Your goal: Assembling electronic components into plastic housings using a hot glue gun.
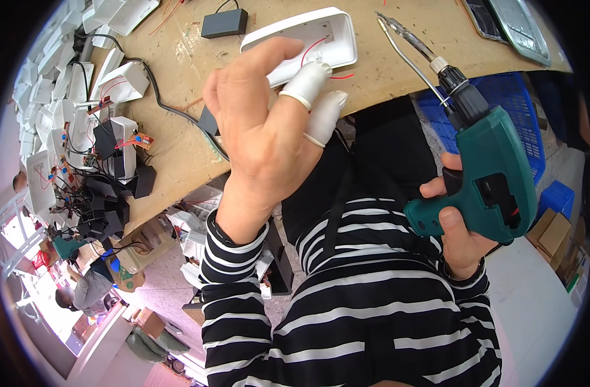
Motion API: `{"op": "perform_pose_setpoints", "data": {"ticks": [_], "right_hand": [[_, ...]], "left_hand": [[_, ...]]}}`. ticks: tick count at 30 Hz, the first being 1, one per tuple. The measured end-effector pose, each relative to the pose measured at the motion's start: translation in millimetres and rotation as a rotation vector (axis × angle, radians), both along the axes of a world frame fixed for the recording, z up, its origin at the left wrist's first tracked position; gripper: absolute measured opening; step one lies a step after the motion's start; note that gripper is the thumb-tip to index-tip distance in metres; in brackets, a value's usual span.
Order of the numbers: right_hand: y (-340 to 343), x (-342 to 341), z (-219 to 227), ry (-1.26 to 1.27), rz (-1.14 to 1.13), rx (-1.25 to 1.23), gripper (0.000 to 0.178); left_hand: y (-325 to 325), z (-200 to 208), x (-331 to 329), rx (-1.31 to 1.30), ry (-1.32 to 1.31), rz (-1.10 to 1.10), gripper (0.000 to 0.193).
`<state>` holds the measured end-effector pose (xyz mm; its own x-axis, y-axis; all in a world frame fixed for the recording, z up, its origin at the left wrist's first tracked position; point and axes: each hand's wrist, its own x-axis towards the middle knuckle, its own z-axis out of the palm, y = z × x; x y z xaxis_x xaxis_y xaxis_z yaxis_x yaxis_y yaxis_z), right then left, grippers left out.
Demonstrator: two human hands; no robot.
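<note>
In my right hand (459, 232) is a green soldering gun (494, 168), with fingers and thumb wrapped around its handle. Its metal tip and thin curved feed tube point up and left over the table. My left hand (266, 122) hovers by the table's edge, with white finger cots on the thumb and index finger. Those two fingertips are slightly apart, and nothing shows between them. Just beyond lies a white plastic housing (343, 32), partly hidden by the fingers. A red wire (313, 50) inside it runs behind the index finger, and a red end shows past the fingertip.
A black box-shaped adapter (224, 24) sits on the worktable (169, 84). White housings with circuit boards, cables and black adapters (108, 209) crowd the left. Clear-topped trays (517, 29) lie far right, above a blue crate (523, 122). Another person (88, 290) works at lower left.
</note>
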<state>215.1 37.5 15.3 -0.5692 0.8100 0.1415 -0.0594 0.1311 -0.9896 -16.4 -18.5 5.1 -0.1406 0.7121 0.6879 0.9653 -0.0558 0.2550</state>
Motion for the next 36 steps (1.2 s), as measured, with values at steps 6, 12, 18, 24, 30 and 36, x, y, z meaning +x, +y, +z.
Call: {"op": "perform_pose_setpoints", "data": {"ticks": [6,12,18,24,30,36], "right_hand": [[-1,-1,-3,0.038,0.000,0.021,0.056],[0,0,-5,0.054,0.010,0.039,0.055],[0,-1,-3,0.040,0.009,0.030,0.055],[0,-1,-1,0.019,0.009,0.020,0.055],[1,0,-2,0.017,0.017,0.037,0.055],[2,8,-6,0.012,0.105,0.090,0.054]], "left_hand": [[6,-10,1,0.067,-0.023,-0.057,0.025],[8,-8,2,0.059,-0.048,-0.026,0.019],[14,-12,3,0.098,-0.015,0.036,0.018],[16,-15,0,0.057,0.041,0.079,0.023],[19,-15,-2,0.062,0.081,0.105,0.021],[19,-11,-3,0.016,0.189,0.201,0.017]]}}
